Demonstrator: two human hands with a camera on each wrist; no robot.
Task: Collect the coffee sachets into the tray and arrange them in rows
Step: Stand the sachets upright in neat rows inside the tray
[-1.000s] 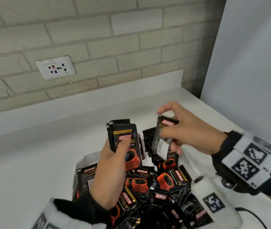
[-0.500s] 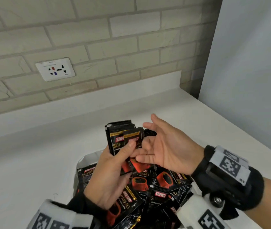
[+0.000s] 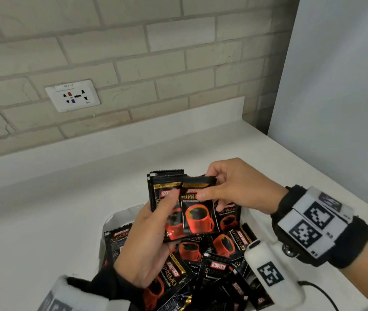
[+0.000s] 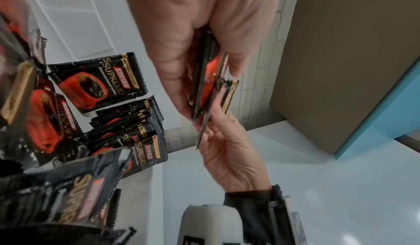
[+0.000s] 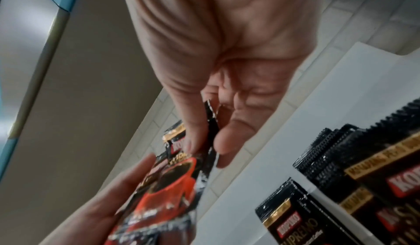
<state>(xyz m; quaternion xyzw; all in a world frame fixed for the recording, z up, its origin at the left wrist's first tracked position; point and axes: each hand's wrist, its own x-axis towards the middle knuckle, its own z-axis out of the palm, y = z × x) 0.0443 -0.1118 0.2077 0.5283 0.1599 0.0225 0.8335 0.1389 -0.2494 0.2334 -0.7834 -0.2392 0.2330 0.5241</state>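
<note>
Black and red coffee sachets (image 3: pixel 219 261) lie heaped in a white tray (image 3: pixel 115 218) at the counter's near edge. My left hand (image 3: pixel 156 223) grips an upright stack of sachets (image 3: pixel 165 185) above the heap, thumb on its front. My right hand (image 3: pixel 210 187) pinches the top of one sachet (image 3: pixel 198 216) held against the front of that stack. In the left wrist view the stack (image 4: pixel 202 80) shows edge-on between the left hand's fingers (image 4: pixel 227 33). In the right wrist view thumb and finger pinch that sachet (image 5: pixel 172 182).
The white countertop (image 3: pixel 43 209) runs back to a brick wall with a socket plate (image 3: pixel 72 95). A grey panel (image 3: pixel 335 86) stands along the right side. More sachets stand upright in the tray (image 4: pixel 102 81). A white wrist camera (image 3: pixel 270 277) hangs over the heap.
The right hand brought a sachet to the left hand's stack, opened beside it, and now pinches the front sachet at its top. The left hand has kept the stack in place.
</note>
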